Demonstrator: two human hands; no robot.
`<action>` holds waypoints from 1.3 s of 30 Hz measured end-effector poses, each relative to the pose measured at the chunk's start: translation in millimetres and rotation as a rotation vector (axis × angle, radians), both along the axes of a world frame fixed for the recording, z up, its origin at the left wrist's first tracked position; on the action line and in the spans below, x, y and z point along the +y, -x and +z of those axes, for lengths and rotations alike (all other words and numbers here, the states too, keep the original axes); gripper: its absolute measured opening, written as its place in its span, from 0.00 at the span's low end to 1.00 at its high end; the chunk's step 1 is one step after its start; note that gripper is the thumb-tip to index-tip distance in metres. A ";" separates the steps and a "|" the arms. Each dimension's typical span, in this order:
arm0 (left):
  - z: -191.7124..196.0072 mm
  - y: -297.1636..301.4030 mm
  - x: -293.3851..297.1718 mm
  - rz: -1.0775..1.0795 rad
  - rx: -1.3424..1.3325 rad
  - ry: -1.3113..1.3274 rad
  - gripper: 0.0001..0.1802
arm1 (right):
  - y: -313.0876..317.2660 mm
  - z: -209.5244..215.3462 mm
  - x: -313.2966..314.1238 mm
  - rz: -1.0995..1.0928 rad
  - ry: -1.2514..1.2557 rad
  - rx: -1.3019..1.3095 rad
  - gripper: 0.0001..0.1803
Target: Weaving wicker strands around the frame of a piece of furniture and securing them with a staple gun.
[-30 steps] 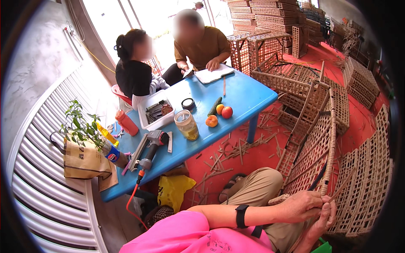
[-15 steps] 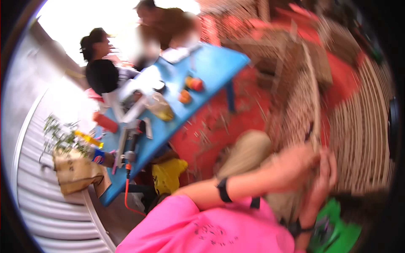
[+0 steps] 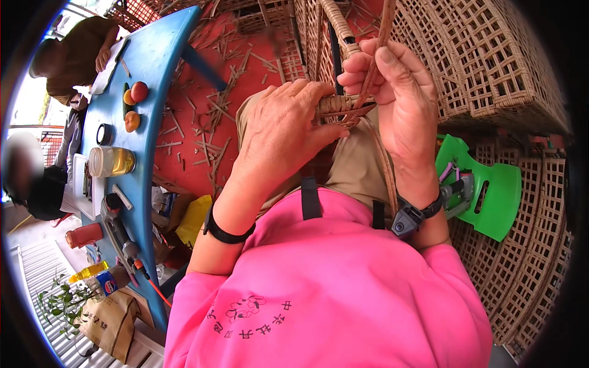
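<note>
My left hand [image 3: 285, 122] is closed around the end of a strip-wrapped frame piece [image 3: 337, 105] above my lap, its thumb along the near side. Much of that piece is hidden under the palm. A flat brown wicker strip [image 3: 384, 27] runs up from the wrapped end, and my right hand [image 3: 405, 98] pinches it between thumb and fingers. Another length of brown strip [image 3: 388, 172] hangs below the wrapped piece, past my right wrist. Just beyond my right fingers rises a wicker-wrapped bar [image 3: 337, 21].
Woven wicker furniture [image 3: 485, 55] stands at the right, beside a green plastic chair [image 3: 491, 196]. The blue table [image 3: 144, 80] at left carries a jar [image 3: 111, 161], fruit [image 3: 139, 92] and a corded power tool [image 3: 119, 236]. Strip scraps litter the red floor [image 3: 199, 132]. Two people sit beyond.
My view has turned, bringing the table farther left and my hands nearer the middle. Both hands were blurred close together at the right; now the left grips the wrapped piece and the right the strip.
</note>
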State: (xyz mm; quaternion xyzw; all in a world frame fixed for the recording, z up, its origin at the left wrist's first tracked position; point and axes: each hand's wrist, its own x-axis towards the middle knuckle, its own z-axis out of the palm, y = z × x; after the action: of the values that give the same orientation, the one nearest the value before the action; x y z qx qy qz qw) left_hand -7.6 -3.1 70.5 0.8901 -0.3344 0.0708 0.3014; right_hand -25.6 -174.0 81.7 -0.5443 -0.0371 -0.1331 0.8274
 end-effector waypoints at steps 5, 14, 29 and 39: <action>1.5 -5.4 -2.0 -0.022 -0.021 -0.108 0.26 | -2.5 -7.5 -0.8 0.119 -0.139 -0.007 0.16; -18.4 -19.7 -2.6 -0.065 -0.101 -0.031 0.17 | 0.6 -4.0 12.0 0.116 -0.196 0.018 0.15; -23.9 -13.4 6.9 -0.089 -0.200 -0.021 0.15 | 24.6 5.1 12.1 0.279 -0.324 0.088 0.13; -29.8 -13.2 4.2 -0.074 -0.365 0.075 0.23 | 24.5 30.9 22.6 0.138 -0.246 0.189 0.13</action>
State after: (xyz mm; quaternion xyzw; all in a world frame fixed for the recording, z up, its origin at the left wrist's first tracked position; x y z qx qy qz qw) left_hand 5.6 1.1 40.7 0.8377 -0.4133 0.2323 0.2710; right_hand -50.1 -151.3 112.6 -0.4453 0.0202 -0.0278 0.8947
